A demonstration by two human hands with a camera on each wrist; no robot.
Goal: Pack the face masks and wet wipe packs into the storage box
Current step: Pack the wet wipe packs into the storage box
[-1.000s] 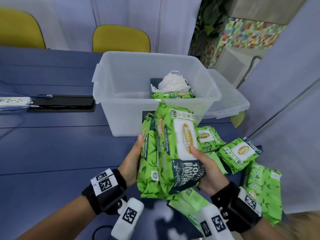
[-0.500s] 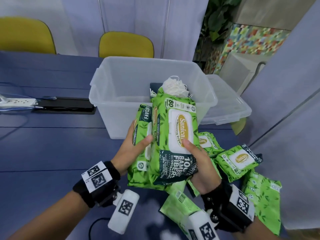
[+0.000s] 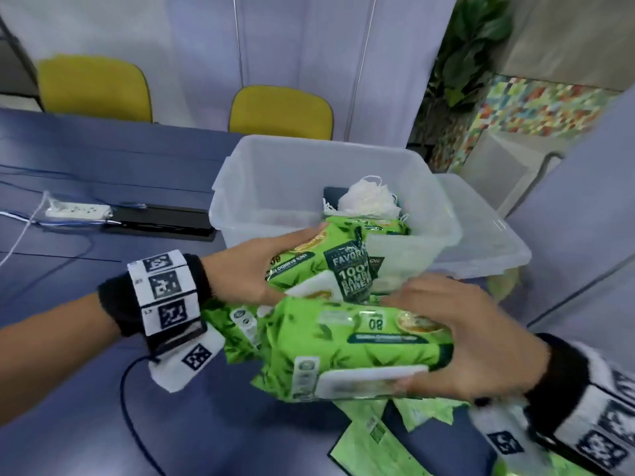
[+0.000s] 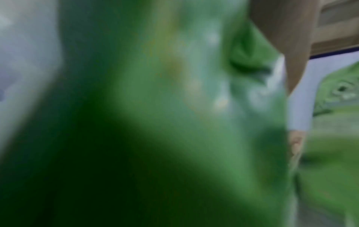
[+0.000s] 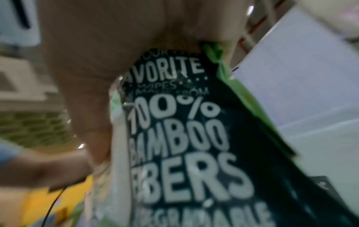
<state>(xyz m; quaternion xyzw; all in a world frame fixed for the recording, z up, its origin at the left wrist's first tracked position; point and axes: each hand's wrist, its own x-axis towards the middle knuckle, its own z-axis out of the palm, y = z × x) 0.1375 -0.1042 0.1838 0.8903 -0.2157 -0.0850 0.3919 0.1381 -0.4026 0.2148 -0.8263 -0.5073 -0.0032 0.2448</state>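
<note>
1. Wet wipe packs still lie on the blue counter (image 3: 86, 389) at the near right edge of the head view — at least one flat green pack (image 3: 374, 444) under the hands and green scraps of others at the bottom right corner. I judge these are still to be packed.

2. Just above them, the right hand (image 3: 474, 341) is gripping a full pack (image 3: 354, 345) held on its side, thumb under the white lid flap and fingers over the far edge. The pack is bright green with a leaf print, an "80" mark and a dark label band; its wrapper looks soft and shiny, so it should give a little under the fingers.

3. A little farther, the left hand (image 3: 254, 269) holds a second pack (image 3: 330, 266), fingers curled over its far edge, level with the near wall of the storage box (image 3: 285, 187). Its dark panel reads "100% bamboo fibers". The left wrist view shows only blurred green, so that grip cannot be checked there.

4. Inside the clear storage box, at its right side, at least one green pack (image 3: 378, 226) already lies, with a white bundle of face masks (image 3: 367, 201) on top or just behind it — I cannot tell which. The left part of the box looks unfilled.

5. My judgement: the task is partly done, with masks and some wipes in, two packs in hand and several left on the counter.

6. Beside the box on the right rests what looks like its clear lid (image 3: 481, 235); beyond the counter stand two yellow chairs (image 3: 280, 111).
</note>
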